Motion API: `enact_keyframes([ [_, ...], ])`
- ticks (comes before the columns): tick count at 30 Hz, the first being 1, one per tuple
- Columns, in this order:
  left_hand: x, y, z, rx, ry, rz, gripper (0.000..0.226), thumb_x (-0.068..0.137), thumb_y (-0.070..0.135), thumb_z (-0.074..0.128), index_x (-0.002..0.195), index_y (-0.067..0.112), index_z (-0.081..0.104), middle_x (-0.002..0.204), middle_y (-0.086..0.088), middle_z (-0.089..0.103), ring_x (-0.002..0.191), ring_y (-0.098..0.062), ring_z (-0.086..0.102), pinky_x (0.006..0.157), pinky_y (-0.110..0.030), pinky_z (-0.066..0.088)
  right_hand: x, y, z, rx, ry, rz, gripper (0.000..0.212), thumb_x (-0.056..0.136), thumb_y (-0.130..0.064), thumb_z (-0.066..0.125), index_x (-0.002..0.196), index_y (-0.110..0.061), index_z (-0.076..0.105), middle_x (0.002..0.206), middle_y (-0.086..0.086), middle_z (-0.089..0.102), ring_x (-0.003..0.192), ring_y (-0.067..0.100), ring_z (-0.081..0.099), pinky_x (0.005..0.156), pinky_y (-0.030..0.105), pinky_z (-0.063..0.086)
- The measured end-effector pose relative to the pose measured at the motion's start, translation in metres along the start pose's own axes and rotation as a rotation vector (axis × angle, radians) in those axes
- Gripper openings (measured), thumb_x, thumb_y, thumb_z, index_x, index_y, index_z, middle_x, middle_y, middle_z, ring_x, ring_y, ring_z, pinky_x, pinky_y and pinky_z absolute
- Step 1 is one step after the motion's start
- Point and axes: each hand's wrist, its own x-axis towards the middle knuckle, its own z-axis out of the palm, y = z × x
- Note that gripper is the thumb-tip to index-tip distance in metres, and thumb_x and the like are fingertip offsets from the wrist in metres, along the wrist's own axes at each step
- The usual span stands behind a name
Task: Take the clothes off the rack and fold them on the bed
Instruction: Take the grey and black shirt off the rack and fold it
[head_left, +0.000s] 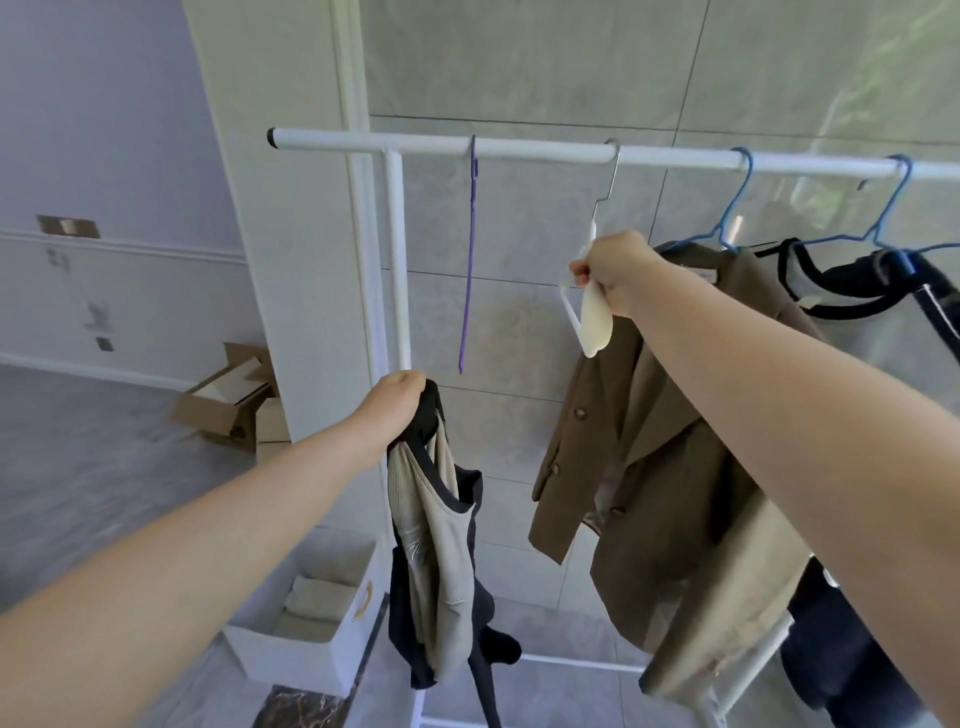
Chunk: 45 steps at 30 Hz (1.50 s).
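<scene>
A white clothes rack (519, 150) spans the view at head height. My left hand (397, 397) grips the top of a beige and black garment (441, 545) that hangs free below it, off the rack. My right hand (610, 270) holds a white hanger (592, 306) whose metal hook sits on the rail. Behind my right arm a brown blazer (634, 467) hangs on a blue hanger (727, 228). Further right a black-trimmed garment (857, 296) hangs on a second blue hanger (883, 228). No bed is in view.
An empty purple hanger (470, 260) hangs on the rail to the left. A white storage box (311, 613) with folded cloth stands on the floor by the rack's post. An open cardboard box (228, 400) lies by the wall at left. Tiled wall is behind.
</scene>
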Motion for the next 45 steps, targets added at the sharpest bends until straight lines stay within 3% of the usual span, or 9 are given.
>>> enact_keyframes([
  [8,-0.006,0.009,0.0,0.001,0.061,-0.006,0.014,0.095,0.019,0.035,0.082,0.018,0.04,0.081,-0.007,0.034,0.078,-0.019,0.032,0.071,-0.031,0.025,0.018,0.013,-0.005,-0.223,-0.071,-0.076,0.025,0.098,0.005,0.041,0.121,0.006,0.051,0.086,0.014,0.068,0.059,0.019,0.055,0.059,0.03,0.048],
  [14,-0.022,0.015,-0.021,-0.004,0.157,-0.001,0.012,0.093,0.016,0.036,0.085,0.017,0.045,0.078,-0.006,0.036,0.074,-0.018,0.032,0.062,-0.031,0.022,-0.021,0.015,0.004,-0.616,0.169,-0.476,0.071,0.087,-0.015,0.052,0.153,-0.024,0.028,0.139,0.009,0.048,0.141,0.032,0.033,0.116,0.045,0.027],
  [17,-0.035,0.015,-0.039,-0.03,0.206,-0.022,0.009,0.091,0.02,0.038,0.089,0.019,0.047,0.082,-0.006,0.039,0.076,-0.018,0.036,0.063,-0.031,0.025,-0.074,0.013,0.017,-0.497,0.183,-0.958,0.069,0.082,-0.013,0.054,0.147,-0.028,0.039,0.141,-0.003,0.048,0.132,0.021,0.039,0.105,0.034,0.03],
  [22,-0.063,0.008,-0.074,-0.028,0.307,-0.017,0.016,0.076,0.03,0.043,0.084,0.022,0.054,0.085,-0.005,0.05,0.079,-0.019,0.044,0.07,-0.031,0.031,-0.143,0.036,0.052,-0.413,-0.248,-1.256,0.047,0.078,-0.009,0.053,0.121,-0.024,0.063,0.113,-0.008,0.063,0.105,0.013,0.053,0.086,0.022,0.039],
  [26,-0.092,-0.005,-0.11,0.065,0.425,0.011,0.023,0.094,0.024,0.041,0.071,0.023,0.041,0.071,0.0,0.041,0.071,-0.019,0.037,0.066,-0.033,0.026,-0.17,0.094,0.096,-0.38,-0.674,-0.954,0.033,0.081,0.0,0.056,0.109,-0.015,0.067,0.098,-0.003,0.07,0.083,0.009,0.065,0.074,0.011,0.046],
  [31,-0.138,-0.023,-0.168,0.161,0.552,0.025,0.022,0.099,0.02,0.039,0.078,0.016,0.046,0.079,-0.009,0.041,0.072,-0.018,0.036,0.069,-0.031,0.024,-0.19,0.179,0.163,-0.893,-1.019,-0.58,0.052,0.095,-0.023,0.063,0.144,-0.019,0.047,0.135,0.005,0.057,0.12,0.026,0.057,0.096,0.028,0.045],
  [34,-0.164,-0.031,-0.201,0.212,0.585,0.037,0.022,0.099,0.016,0.039,0.079,0.014,0.047,0.076,-0.007,0.041,0.066,-0.014,0.037,0.064,-0.031,0.027,-0.213,0.229,0.206,-0.934,-1.194,-0.478,0.043,0.092,-0.036,0.064,0.132,-0.026,0.055,0.129,-0.001,0.061,0.112,0.022,0.059,0.074,0.013,0.043],
  [40,-0.218,-0.075,-0.316,0.314,0.718,0.002,0.02,0.097,0.016,0.035,0.081,0.014,0.047,0.079,-0.01,0.039,0.073,-0.016,0.036,0.064,-0.033,0.024,-0.291,0.257,0.292,-1.004,-1.163,-0.629,0.019,0.089,-0.012,0.058,0.071,-0.017,0.059,0.079,0.009,0.064,0.079,0.029,0.063,0.064,0.03,0.05],
  [45,-0.273,-0.131,-0.415,0.462,0.786,-0.075,0.029,0.101,0.012,0.029,0.096,-0.001,0.055,0.088,-0.013,0.05,0.082,-0.019,0.043,0.066,-0.03,0.03,-0.32,0.251,0.365,-1.02,-1.141,-0.631,0.017,0.096,-0.015,0.055,0.1,-0.007,0.069,0.086,0.008,0.067,0.087,0.03,0.068,0.082,0.04,0.058],
])
